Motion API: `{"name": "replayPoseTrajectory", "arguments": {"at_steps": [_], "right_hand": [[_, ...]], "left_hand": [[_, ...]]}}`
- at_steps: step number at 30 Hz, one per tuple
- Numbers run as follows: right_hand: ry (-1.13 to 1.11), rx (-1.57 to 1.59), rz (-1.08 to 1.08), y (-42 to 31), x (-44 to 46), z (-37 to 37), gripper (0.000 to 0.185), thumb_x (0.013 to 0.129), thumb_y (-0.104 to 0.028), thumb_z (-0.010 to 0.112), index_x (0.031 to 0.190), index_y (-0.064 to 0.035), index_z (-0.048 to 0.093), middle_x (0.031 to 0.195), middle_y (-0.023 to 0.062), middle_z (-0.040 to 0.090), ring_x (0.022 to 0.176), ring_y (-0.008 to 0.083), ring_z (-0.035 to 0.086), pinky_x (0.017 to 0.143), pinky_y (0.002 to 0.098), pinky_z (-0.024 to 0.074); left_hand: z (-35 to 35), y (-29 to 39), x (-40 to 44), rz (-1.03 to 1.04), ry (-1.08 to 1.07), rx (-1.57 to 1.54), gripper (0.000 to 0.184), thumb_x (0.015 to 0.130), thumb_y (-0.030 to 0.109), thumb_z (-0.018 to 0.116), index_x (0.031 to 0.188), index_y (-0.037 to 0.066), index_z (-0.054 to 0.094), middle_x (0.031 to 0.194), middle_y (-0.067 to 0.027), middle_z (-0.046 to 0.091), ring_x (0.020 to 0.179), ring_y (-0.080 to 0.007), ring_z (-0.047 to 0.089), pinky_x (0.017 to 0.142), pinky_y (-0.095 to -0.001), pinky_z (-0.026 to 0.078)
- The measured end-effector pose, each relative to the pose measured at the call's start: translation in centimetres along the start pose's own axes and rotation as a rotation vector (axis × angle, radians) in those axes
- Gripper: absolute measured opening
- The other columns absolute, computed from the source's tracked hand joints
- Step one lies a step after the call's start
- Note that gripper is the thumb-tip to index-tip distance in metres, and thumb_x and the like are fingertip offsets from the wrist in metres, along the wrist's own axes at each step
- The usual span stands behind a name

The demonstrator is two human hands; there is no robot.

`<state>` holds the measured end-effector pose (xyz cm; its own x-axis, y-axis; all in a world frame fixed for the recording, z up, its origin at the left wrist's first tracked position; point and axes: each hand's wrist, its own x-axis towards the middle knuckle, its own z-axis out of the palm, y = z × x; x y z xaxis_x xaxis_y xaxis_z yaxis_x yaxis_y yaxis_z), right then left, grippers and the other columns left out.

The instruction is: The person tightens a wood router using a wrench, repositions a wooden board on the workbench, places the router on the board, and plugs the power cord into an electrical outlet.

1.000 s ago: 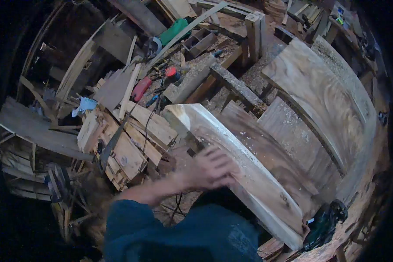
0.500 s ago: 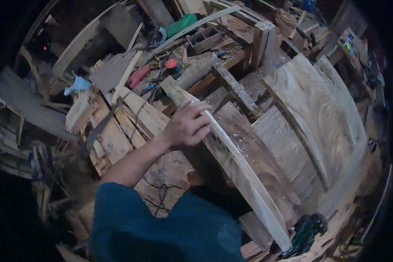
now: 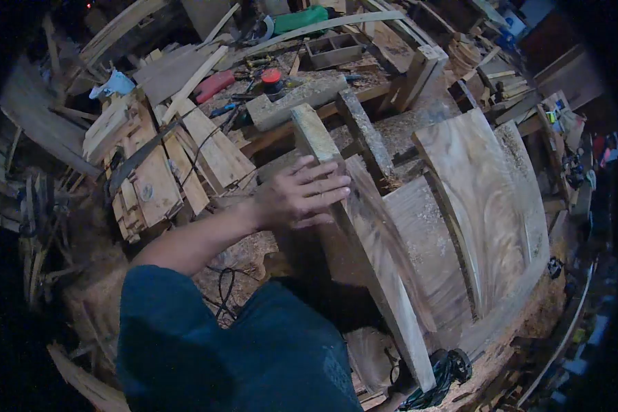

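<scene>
A long thick plank stands tilted on its narrow side, running from the upper middle down to the lower right. My left hand lies across its upper part, palm down, with the fingers stretched out and apart over the edge. Near the plank's lower end, a small part of my right hand shows at the bottom edge; its fingers are hidden. A dark power tool sits beside that end.
Wide curved boards lie to the right. Stacked wood pieces are at left. Behind stand a notched block, a red-topped container, a red tool and an open wooden box. A black cable lies below my forearm.
The plank has turned from its broad face up onto its narrow side. My left hand has moved up along it, and its fingers have spread. The camera view has shifted.
</scene>
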<state>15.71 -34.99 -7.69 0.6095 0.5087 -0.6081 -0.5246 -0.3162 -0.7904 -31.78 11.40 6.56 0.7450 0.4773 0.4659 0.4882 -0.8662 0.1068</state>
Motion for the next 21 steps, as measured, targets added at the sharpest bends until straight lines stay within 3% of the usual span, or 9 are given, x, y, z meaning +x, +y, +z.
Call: {"name": "replayPoseTrajectory", "arguments": {"at_steps": [10, 17, 21], "right_hand": [[-0.006, 0.003, -0.014, -0.5, 0.6, 0.3, 0.055, 0.089, -0.026, 0.063, 0.138, -0.0095, 0.045, 0.134, 0.0122, 0.053, 0.122, 0.0302, 0.052, 0.098, 0.0440, 0.0470], [-0.002, 0.014, -0.031, -0.2, 0.2, -0.4, 0.055, 0.088, -0.025, 0.064, 0.138, -0.0093, 0.045, 0.133, 0.0119, 0.053, 0.121, 0.0298, 0.052, 0.097, 0.0434, 0.0474], [-0.001, 0.014, -0.035, -0.2, 0.1, -0.4, 0.055, 0.088, -0.024, 0.064, 0.138, -0.0093, 0.045, 0.133, 0.0118, 0.053, 0.120, 0.0295, 0.053, 0.097, 0.0430, 0.0476]], "left_hand": [[1.3, 1.5, 0.4, 0.059, 0.086, 0.012, 0.049, 0.075, 0.043, 0.079, 0.121, 0.030, 0.065, 0.137, -0.0020, 0.059, 0.127, -0.0323, 0.054, 0.105, -0.0562, 0.040], [0.3, 0.1, 0.8, -0.047, 0.043, -0.001, 0.047, 0.075, 0.040, 0.079, 0.119, 0.028, 0.068, 0.136, -0.0034, 0.059, 0.129, -0.0302, 0.053, 0.115, -0.0538, 0.022], [0.7, 0.0, 0.8, -0.036, 0.041, -0.040, 0.045, 0.077, 0.042, 0.078, 0.119, 0.026, 0.068, 0.137, -0.0050, 0.058, 0.131, -0.0303, 0.050, 0.115, -0.0526, 0.022]]}}
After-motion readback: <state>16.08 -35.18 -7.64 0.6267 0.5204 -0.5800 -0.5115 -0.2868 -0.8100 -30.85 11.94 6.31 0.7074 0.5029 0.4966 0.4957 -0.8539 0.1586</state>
